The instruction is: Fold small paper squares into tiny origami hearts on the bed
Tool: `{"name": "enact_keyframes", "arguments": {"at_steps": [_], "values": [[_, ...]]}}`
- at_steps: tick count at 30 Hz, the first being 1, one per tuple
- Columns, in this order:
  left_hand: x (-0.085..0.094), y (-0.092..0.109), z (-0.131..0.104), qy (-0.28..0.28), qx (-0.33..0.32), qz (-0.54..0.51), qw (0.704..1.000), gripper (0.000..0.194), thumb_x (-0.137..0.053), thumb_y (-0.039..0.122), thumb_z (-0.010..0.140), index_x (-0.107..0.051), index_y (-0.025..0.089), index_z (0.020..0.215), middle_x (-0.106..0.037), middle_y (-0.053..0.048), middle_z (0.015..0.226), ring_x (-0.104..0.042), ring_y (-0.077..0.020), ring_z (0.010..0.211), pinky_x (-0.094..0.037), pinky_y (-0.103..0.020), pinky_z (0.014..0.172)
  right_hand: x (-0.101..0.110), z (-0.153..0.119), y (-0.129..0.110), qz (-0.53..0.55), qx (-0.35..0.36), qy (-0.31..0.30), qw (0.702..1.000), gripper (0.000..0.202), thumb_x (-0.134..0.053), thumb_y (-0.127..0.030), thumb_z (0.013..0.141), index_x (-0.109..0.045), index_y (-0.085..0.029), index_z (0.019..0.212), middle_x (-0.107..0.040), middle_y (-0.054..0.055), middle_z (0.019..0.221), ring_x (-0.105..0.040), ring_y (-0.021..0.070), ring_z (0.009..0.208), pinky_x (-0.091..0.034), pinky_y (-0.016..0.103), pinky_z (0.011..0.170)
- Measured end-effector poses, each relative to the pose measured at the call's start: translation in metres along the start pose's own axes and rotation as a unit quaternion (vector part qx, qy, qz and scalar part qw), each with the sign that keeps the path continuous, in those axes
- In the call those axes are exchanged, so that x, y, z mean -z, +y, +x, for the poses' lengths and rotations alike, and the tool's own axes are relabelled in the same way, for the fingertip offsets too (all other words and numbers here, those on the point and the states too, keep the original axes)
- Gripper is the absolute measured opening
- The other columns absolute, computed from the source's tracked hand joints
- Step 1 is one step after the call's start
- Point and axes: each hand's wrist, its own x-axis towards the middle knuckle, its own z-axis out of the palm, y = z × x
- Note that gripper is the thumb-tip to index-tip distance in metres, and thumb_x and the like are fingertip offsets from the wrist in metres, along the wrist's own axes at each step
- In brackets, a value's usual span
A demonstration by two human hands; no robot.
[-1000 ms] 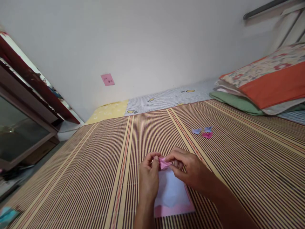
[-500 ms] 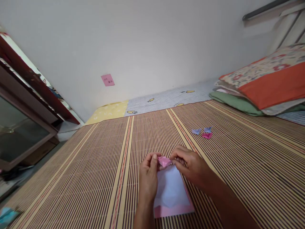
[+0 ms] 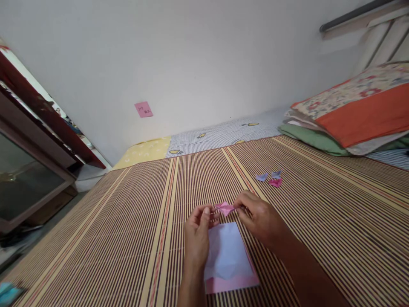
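Note:
Between my two hands is a small folded pink paper crane (image 3: 225, 208), its pointed ends spread to the sides. My right hand (image 3: 257, 215) pinches the right tip of it between thumb and fingers. My left hand (image 3: 198, 226) is just left of the crane, fingers curled loosely and apart, with the index fingertip close to the left tip; whether they touch is hard to see. Below the hands a stack of white and pink paper sheets (image 3: 230, 251) lies on the striped mat (image 3: 128, 238), partly covered by my left hand.
Farther right on the mat sit small folded papers, two bluish, one (image 3: 261, 177) at the left, and a magenta one (image 3: 275, 182). Folded bedding (image 3: 361, 115) is piled at the right by the wall (image 3: 204, 64). A turquoise item (image 3: 9, 293) lies lower left.
The pink crane has shifted slightly up and right with my right hand, away from my left thumb. My left fingers have loosened. The view has moved slightly.

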Motion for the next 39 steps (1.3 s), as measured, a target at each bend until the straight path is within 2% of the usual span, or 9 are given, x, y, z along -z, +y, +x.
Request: {"name": "enact_keyframes", "arguments": {"at_steps": [5,9,14,20,24,28,31,34,39], "values": [[0.004,0.001,0.003,-0.005,0.000,0.029,1.000,0.038,-0.072,0.051,0.083,-0.071,0.015,0.094,-0.076,-0.012,0.096,-0.075,-0.0236,0.083,-0.057,-0.032,0.069,0.006,-0.002,0.015,-0.010,-0.043,0.008,0.999,0.018,-0.052,-0.004,0.084,-0.057,-0.020,0.081,-0.062,0.002,0.085,-0.060,0.0189,0.078,-0.043,0.029,0.071],[0.008,0.002,0.005,-0.005,-0.002,0.038,0.999,0.039,-0.071,0.052,0.084,-0.071,0.014,0.096,-0.077,-0.011,0.094,-0.075,-0.0238,0.083,-0.056,-0.032,0.068,0.016,-0.007,0.041,-0.028,-0.072,0.014,0.997,0.015,-0.052,-0.008,0.085,-0.060,-0.020,0.084,-0.064,0.002,0.085,-0.061,0.0183,0.077,-0.043,0.028,0.071],[0.014,0.003,0.007,-0.006,0.002,0.045,0.999,0.038,-0.073,0.051,0.083,-0.071,0.015,0.097,-0.077,-0.011,0.096,-0.075,-0.0234,0.085,-0.056,-0.031,0.069,0.044,-0.015,0.085,-0.078,-0.103,0.021,0.991,0.014,-0.054,-0.012,0.084,-0.060,-0.020,0.074,-0.064,0.002,0.075,-0.060,0.0188,0.070,-0.042,0.028,0.066],[0.017,0.003,0.009,-0.005,-0.001,0.048,0.999,0.044,-0.074,0.056,0.080,-0.072,0.015,0.096,-0.078,-0.011,0.094,-0.075,-0.0249,0.083,-0.056,-0.031,0.067,0.077,-0.023,0.134,-0.146,-0.122,0.032,0.981,0.016,-0.051,-0.010,0.082,-0.060,-0.020,0.074,-0.066,0.003,0.077,-0.062,0.0196,0.074,-0.042,0.028,0.067],[0.020,0.004,0.010,-0.009,0.005,0.059,0.998,0.048,-0.074,0.059,0.078,-0.072,0.015,0.097,-0.077,-0.012,0.096,-0.075,-0.0259,0.085,-0.057,-0.032,0.069,0.079,-0.027,0.165,-0.182,-0.134,0.029,0.974,0.014,-0.056,-0.010,0.081,-0.059,-0.020,0.072,-0.064,0.003,0.075,-0.060,0.0193,0.071,-0.040,0.028,0.064],[0.024,0.002,0.013,-0.010,0.004,0.061,0.998,0.046,-0.074,0.058,0.079,-0.071,0.016,0.097,-0.077,-0.011,0.097,-0.075,-0.0260,0.086,-0.056,-0.032,0.069,0.074,-0.033,0.191,-0.201,-0.141,0.008,0.969,0.016,-0.064,-0.025,0.095,-0.062,-0.016,0.081,-0.064,0.001,0.083,-0.062,0.0173,0.077,-0.049,0.032,0.073],[0.026,0.000,0.014,-0.007,0.004,0.064,0.998,0.047,-0.074,0.058,0.079,-0.071,0.016,0.097,-0.077,-0.011,0.095,-0.075,-0.0262,0.086,-0.056,-0.033,0.069,0.071,-0.038,0.202,-0.206,-0.150,-0.006,0.967,0.020,-0.064,-0.034,0.099,-0.066,-0.015,0.092,-0.068,0.002,0.092,-0.065,0.0174,0.082,-0.054,0.035,0.077],[0.026,-0.001,0.015,-0.010,0.006,0.070,0.997,0.047,-0.073,0.059,0.079,-0.071,0.016,0.098,-0.077,-0.011,0.095,-0.074,-0.0262,0.086,-0.056,-0.033,0.069,0.072,-0.042,0.207,-0.202,-0.158,-0.013,0.966,0.020,-0.064,-0.034,0.099,-0.067,-0.015,0.096,-0.069,0.003,0.095,-0.067,0.0178,0.083,-0.056,0.036,0.078],[0.025,0.002,0.014,-0.002,0.017,0.073,0.997,0.050,-0.074,0.060,0.077,-0.070,0.015,0.098,-0.078,-0.011,0.095,-0.074,-0.0267,0.086,-0.056,-0.033,0.069,0.078,-0.047,0.206,-0.184,-0.177,0.030,0.966,0.007,-0.061,-0.017,0.095,-0.067,-0.015,0.094,-0.070,0.005,0.096,-0.066,0.0197,0.088,-0.053,0.036,0.082]]}}
